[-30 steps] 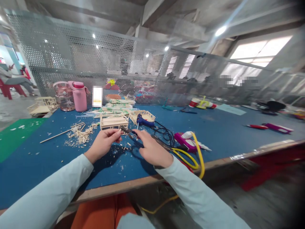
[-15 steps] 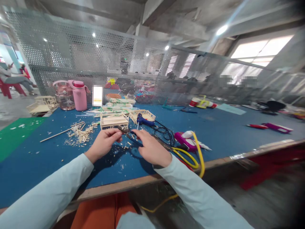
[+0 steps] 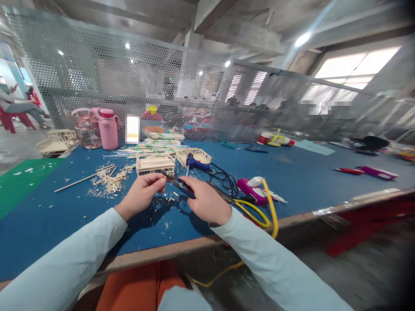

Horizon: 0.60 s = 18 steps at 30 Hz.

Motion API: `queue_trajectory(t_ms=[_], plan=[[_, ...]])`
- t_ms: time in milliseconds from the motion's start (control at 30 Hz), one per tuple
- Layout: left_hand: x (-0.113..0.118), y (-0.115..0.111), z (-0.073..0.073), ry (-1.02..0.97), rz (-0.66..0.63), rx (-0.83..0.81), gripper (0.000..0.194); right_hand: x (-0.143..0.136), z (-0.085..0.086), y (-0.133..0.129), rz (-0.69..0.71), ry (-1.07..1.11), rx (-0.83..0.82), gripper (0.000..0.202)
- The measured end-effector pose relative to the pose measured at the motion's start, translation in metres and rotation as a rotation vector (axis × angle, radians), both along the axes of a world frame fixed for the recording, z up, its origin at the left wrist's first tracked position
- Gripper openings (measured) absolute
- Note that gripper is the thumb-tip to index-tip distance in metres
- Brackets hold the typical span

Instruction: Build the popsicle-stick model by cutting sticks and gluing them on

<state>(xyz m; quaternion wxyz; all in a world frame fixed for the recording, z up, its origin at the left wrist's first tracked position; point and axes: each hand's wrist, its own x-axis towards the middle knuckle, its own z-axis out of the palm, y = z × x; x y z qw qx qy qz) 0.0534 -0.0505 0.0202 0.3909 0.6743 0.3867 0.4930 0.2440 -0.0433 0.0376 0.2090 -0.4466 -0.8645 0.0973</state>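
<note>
My right hand [image 3: 207, 201] is wrapped round the handles of dark-blue-handled pliers [image 3: 181, 186], whose dark jaws point left. My left hand [image 3: 144, 192] is closed, thumb against fingers, right by the jaws. What it pinches is small and mostly hidden by the fingertips. Just beyond my hands stands a small frame of pale wooden sticks [image 3: 155, 164], and a second wooden frame [image 3: 202, 156] lies to its right. A blue glue gun [image 3: 197, 163] rests in front of that one. Bits of cut wood lie on the blue tabletop [image 3: 145, 233] below.
A pile of stick pieces and crumbs [image 3: 113, 181] lies left. Behind are bundled sticks [image 3: 162, 144], a pink bottle [image 3: 108, 134] and a clear jug [image 3: 89, 134]. To the right are a purple glue gun [image 3: 253, 192] and yellow cable [image 3: 267, 198]. A perforated metal screen [image 3: 113, 86] borders the back.
The pliers and my right hand have shifted very slightly, and the pliers' handles look a little closer together. My left hand keeps its place beside the jaws.
</note>
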Motion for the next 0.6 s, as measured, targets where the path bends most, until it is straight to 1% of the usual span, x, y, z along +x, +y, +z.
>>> queue_trajectory(t_ms=[100, 167, 300, 400, 500, 600], plan=[[0.004, -0.002, -0.005, 0.074, 0.028, 0.027, 0.031, -0.001, -0.005, 0.002, 0.018, 0.002, 0.023, 0.055], [0.008, -0.002, -0.009, 0.144, 0.072, 0.009, 0.034, -0.002, -0.008, 0.004, 0.008, -0.019, 0.032, 0.053], [0.013, 0.001, -0.015, 0.325, 0.262, -0.064, 0.041, -0.007, -0.018, 0.009, -0.004, -0.062, 0.056, 0.051], [0.013, 0.003, -0.014, 0.407, 0.356, -0.049, 0.039, -0.013, -0.025, 0.01, -0.039, -0.065, 0.079, 0.048], [0.013, 0.003, -0.012, 0.422, 0.396, -0.047, 0.037, -0.018, -0.028, 0.01, -0.09, -0.114, 0.119, 0.044], [0.013, 0.004, -0.015, 0.396, 0.385, -0.107, 0.042, -0.019, -0.027, 0.012, -0.151, -0.223, 0.22, 0.044]])
